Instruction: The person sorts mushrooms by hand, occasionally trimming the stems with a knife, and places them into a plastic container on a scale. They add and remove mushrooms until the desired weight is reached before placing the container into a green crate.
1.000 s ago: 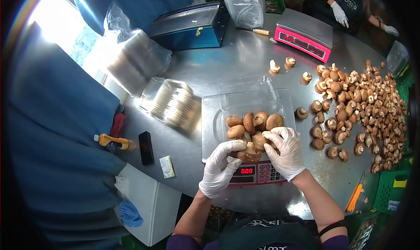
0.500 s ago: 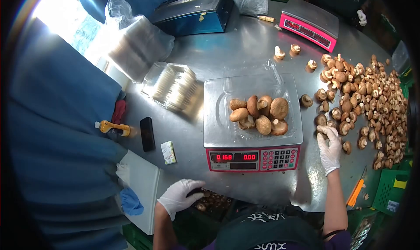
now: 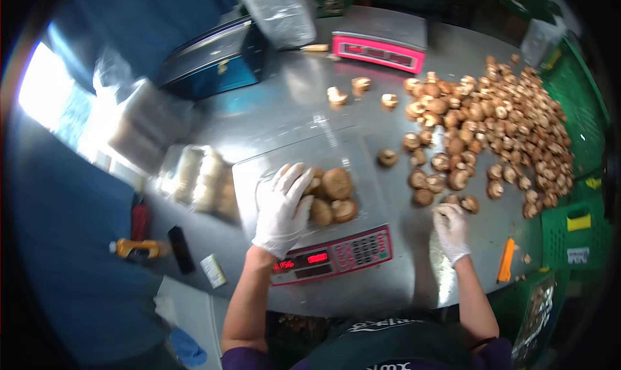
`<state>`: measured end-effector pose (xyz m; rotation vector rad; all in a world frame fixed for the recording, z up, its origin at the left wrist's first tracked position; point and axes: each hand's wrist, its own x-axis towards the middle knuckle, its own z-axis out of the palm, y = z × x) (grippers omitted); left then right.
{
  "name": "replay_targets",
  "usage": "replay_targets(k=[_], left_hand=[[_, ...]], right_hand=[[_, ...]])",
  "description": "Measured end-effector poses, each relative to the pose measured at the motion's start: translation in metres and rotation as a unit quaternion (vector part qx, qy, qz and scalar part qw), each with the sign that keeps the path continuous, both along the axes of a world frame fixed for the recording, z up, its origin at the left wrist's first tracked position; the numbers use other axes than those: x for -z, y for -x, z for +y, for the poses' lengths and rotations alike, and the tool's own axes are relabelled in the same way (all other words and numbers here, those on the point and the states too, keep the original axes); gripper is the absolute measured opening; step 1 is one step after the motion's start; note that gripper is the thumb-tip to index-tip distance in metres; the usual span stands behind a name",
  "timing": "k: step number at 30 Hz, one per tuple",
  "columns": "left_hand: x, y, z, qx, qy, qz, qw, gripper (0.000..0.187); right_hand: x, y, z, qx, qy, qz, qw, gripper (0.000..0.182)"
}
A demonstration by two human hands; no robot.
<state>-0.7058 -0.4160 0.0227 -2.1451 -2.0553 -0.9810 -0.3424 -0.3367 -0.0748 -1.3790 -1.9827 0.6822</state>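
Note:
My left hand (image 3: 283, 208), in a white glove, is over the left part of the plastic tray on the scale (image 3: 375, 208), its fingers curled down on the mushrooms. Several brown mushrooms (image 3: 337, 184) show to the right of it. Whether the fingers grip one is hidden. My gloved right hand (image 3: 451, 231) is on the metal table, fingers bent at a mushroom (image 3: 451, 200) near the front of the pile; the fingertips are closed round something partly hidden. The red digits on the scale are blurred.
A large mushroom pile (image 3: 511, 121) covers the right side. An orange knife (image 3: 506, 260) lies near the front right. A second pink scale (image 3: 381, 40) stands at the back. Stacked trays (image 3: 194, 176), a phone (image 3: 181, 249) and a bottle (image 3: 138, 248) are at left. Green crates (image 3: 576, 240) stand right.
The view has turned and shifted. My left hand has moved from the table's front edge up onto the mushrooms on the scale. My right hand is still by the pile, now nearer a front mushroom.

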Motion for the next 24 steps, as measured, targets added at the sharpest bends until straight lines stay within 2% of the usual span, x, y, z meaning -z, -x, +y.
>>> replay_targets(k=[2,4,6,9,10,11,12,13,16,18,19,20,21,24], left_hand=[[-0.002,-0.005,0.003,0.019,0.000,0.005,1.000,0.040],[-0.001,-0.005,0.004,0.033,-0.047,0.003,0.998,0.035],[-0.002,-0.005,-0.002,0.024,0.016,0.022,0.999,0.043],[-0.006,-0.008,-0.001,0.028,0.090,0.098,0.991,0.056],[-0.006,-0.013,0.000,0.012,0.099,0.124,0.987,0.058],[-0.006,-0.017,0.000,-0.004,0.106,0.151,0.983,0.060],[-0.006,-0.019,0.000,-0.007,0.109,0.154,0.982,0.063],[-0.005,-0.017,-0.001,0.015,0.100,0.116,0.988,0.064],[-0.004,-0.009,-0.004,0.060,0.097,0.009,0.993,0.065],[-0.007,-0.008,-0.003,0.066,0.086,-0.015,0.994,0.063],[-0.008,-0.009,-0.005,0.067,0.083,-0.029,0.994,0.062],[-0.005,-0.008,-0.007,0.047,0.054,-0.068,0.995,0.059],[-0.001,-0.004,-0.011,0.023,0.049,-0.109,0.993,0.056],[0.010,0.004,-0.021,-0.041,0.003,-0.230,0.972,0.044]], right_hand=[[0.000,-0.008,0.004,0.029,-0.005,-0.019,0.999,0.014],[0.004,-0.016,0.010,0.060,0.023,-0.023,0.998,0.018],[0.008,-0.018,0.018,0.090,0.069,-0.027,0.993,0.021],[-0.002,0.002,0.026,0.069,0.061,-0.061,0.994,0.022],[-0.010,0.012,0.028,0.033,0.059,-0.097,0.993,0.025],[-0.004,0.019,0.028,-0.001,0.011,-0.120,0.993,0.026],[-0.010,0.030,0.028,-0.013,0.006,-0.185,0.983,0.026],[-0.016,0.038,0.028,-0.026,0.001,-0.248,0.968,0.026],[0.011,0.036,0.037,-0.020,-0.048,-0.225,0.973,0.031],[0.014,0.034,0.036,0.009,0.104,0.017,0.994,0.034],[0.011,0.035,0.034,0.023,0.182,0.135,0.974,0.036],[0.003,0.033,0.031,0.049,0.317,0.285,0.903,0.039],[-0.026,0.037,0.031,0.037,0.380,0.350,0.855,0.037],[-0.045,0.036,0.028,0.006,0.444,0.383,0.810,0.035]])
